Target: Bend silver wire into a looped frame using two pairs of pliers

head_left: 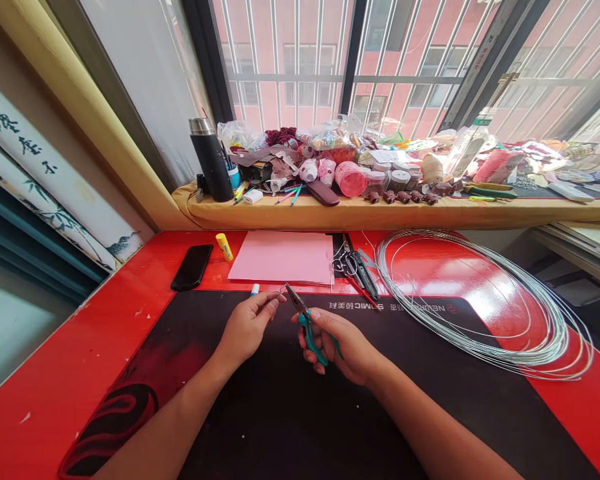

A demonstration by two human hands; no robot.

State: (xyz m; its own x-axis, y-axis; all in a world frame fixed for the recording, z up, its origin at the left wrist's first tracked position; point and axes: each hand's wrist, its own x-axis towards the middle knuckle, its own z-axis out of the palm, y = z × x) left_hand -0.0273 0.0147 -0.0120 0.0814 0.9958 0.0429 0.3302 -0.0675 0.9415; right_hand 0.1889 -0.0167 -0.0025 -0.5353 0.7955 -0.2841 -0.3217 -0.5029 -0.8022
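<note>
My right hand [337, 337] is closed round the teal handles of a pair of needle-nose pliers [307, 328], whose jaws point up and to the left. Between the thumb and forefinger of my left hand [247, 327] is a short, thin piece of wire [282, 291]. The plier tips meet or nearly meet the wire's end; I cannot tell whether they grip it. Both hands are above the black desk mat [280, 413]. Just behind my left fingers shows a small white and blue cap [255, 289].
A large coil of silvery wire [545, 340] lies at the right. Behind the hands are pink paper [283, 257], a utility knife [364, 272], a glue stick [225, 247] and a phone [192, 267]. A black flask [211, 160] and craft supplies crowd the windowsill [280, 215].
</note>
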